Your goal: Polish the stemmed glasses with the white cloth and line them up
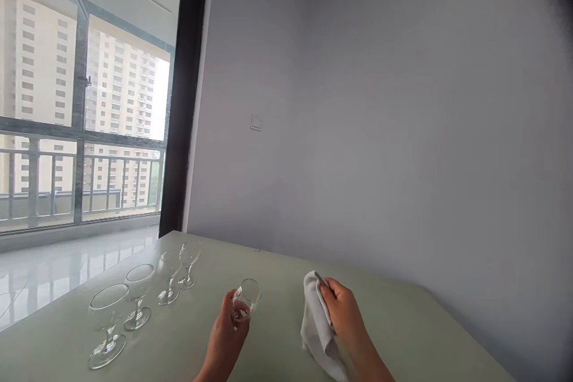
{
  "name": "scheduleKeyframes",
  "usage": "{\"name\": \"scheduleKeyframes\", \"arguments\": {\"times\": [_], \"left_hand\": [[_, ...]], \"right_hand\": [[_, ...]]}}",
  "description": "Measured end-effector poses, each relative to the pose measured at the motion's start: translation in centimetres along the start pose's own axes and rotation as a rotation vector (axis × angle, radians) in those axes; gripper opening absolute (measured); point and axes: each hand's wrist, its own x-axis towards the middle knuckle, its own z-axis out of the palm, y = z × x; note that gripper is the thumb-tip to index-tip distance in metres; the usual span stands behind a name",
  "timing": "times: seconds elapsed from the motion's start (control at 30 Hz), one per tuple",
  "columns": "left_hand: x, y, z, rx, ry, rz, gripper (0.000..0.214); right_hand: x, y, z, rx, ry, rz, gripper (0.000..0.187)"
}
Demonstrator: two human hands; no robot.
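Observation:
My left hand [226,334] is closed round a small clear stemmed glass [246,298], held tilted above the pale green table [403,322]. My right hand [344,316] grips a white cloth [316,322] that hangs down to the tabletop, a hand's width right of the glass. Glass and cloth are apart. To the left of my left hand stands a row of several empty stemmed glasses, from the nearest one [107,322] to the farthest one [188,262].
A grey wall [380,101] with a small switch plate [255,123] runs behind the table. A dark window frame [185,89] and a balcony railing [80,179] lie to the left, above a glossy floor.

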Motion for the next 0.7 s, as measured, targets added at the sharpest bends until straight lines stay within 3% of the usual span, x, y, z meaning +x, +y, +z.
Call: {"name": "scheduleKeyframes", "arguments": {"times": [0.2,0.33,0.43,0.57,0.7], "left_hand": [[-1.2,0.2,0.7,0.054,0.008,0.063,0.033],[-2.2,0.3,1.1,0.15,-0.052,0.132,0.036],[-2.3,0.2,0.7,0.211,-0.082,0.162,0.037],[-1.9,0.6,-0.2,0.21,-0.122,0.13,0.036],[-1.4,1.3,-0.8,0.177,-0.144,0.092,0.035]], "right_hand": [[-0.4,-1.3,-0.8,0.656,-0.084,0.242,0.03],[-1.9,-3.2,0.7,0.814,-0.099,0.257,0.029],[-3.3,-4.1,3.2,0.697,-0.171,0.215,0.027],[-5.2,-5.2,5.4,0.358,-0.412,0.01,0.019],[-6.3,-7.0,3.9,0.052,-0.69,-0.009,0.064]]}}
